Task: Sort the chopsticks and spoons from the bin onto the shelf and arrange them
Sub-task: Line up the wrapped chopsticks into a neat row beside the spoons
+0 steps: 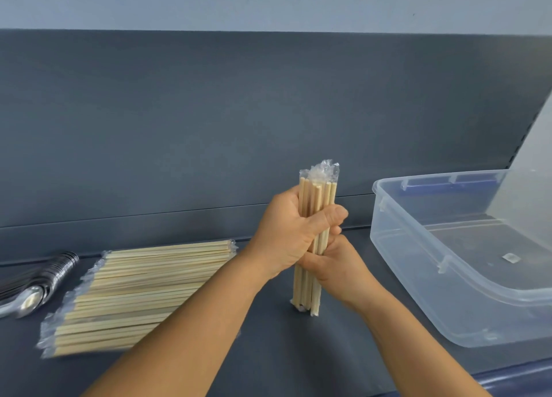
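A bundle of wrapped wooden chopsticks (pixel 317 196) stands upright on the dark shelf (pixel 268 352), its lower ends touching the surface. My left hand (pixel 286 235) grips the bundle near the top. My right hand (pixel 337 262) grips it lower down, just below the left. A flat row of wrapped chopsticks (pixel 134 292) lies on the shelf to the left. Shiny metal spoons (pixel 35 283) lie stacked at the far left edge.
A clear plastic bin (pixel 448 307) sits on the shelf at the right, and it looks empty apart from a small sticker. Its lid leans up at the far right. The shelf's dark back panel rises behind everything.
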Motion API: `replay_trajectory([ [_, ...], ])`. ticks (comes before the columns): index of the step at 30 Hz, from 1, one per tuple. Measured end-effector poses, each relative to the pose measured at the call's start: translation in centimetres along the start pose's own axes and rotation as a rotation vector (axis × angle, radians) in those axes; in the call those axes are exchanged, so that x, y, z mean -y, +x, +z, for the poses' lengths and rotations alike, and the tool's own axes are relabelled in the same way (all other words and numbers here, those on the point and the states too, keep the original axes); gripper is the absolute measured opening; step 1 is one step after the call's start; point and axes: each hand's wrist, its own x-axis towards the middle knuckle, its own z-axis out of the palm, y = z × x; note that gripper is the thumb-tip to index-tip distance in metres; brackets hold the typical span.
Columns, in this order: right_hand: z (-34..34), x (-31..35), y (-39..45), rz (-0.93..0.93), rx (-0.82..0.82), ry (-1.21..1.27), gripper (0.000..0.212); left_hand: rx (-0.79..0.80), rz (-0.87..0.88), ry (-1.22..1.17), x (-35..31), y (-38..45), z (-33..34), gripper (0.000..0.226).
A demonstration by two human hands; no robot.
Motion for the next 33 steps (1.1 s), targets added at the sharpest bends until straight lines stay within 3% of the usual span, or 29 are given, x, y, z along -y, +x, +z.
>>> replay_trajectory([
  [9, 1.9, -1.6, -0.6, -0.007, -0.008, 0.013, 0.008, -0.209, 0.073, 0.21, 0.7, -0.5, -2.8, 0.025],
  [12, 3.1, -1.3, 0.4, 0.0, -0.039, -0.113, 0.016, -0.245, 0.054, 0.402, 1.3, -1.0, -5.3, 0.05],
  [14, 3.8, -1.4, 1.0, 0.03, -0.027, -0.282, 0.019, -0.299, 0.049, 0.607, 1.6, -2.0, -7.0, 0.083],
  [16, 4.7, -1.4, 1.7, 0.043, 0.019, -0.487, 0.016, -0.397, 0.143, 0.887, 1.5, -3.5, -8.7, 0.102],
  [18, 5.9, -1.2, 2.4, 0.037, 0.073, -0.633, 0.013, -0.412, 0.299, 1.237, 1.9, -4.8, -10.6, 0.094],
  [21, 8.6, -0.4, 3.3, -0.023, 0.146, -0.828, 0.019, -0.157, 0.263, 1.585, 2.5, -6.3, -13.3, 0.044],
  [23, 10.5, 0.3, 3.8, -0.062, 0.197, -0.918, 0.024, -0.045, 0.17, 1.662, 3.3, -7.2, -15.0, 0.027],
  [27, 13.8, 0.9, 4.8, -0.148, 0.249, -1.015, 0.015, 0.057, 0.148, 1.715, 4.3, -8.2, -18.2, 0.027],
  [33, 16.8, 0.3, 5.8, -0.249, 0.237, -1.031, 0.022, 0.048, 0.026, 1.566, 5.6, -9.7, -22.5, 0.028],
])
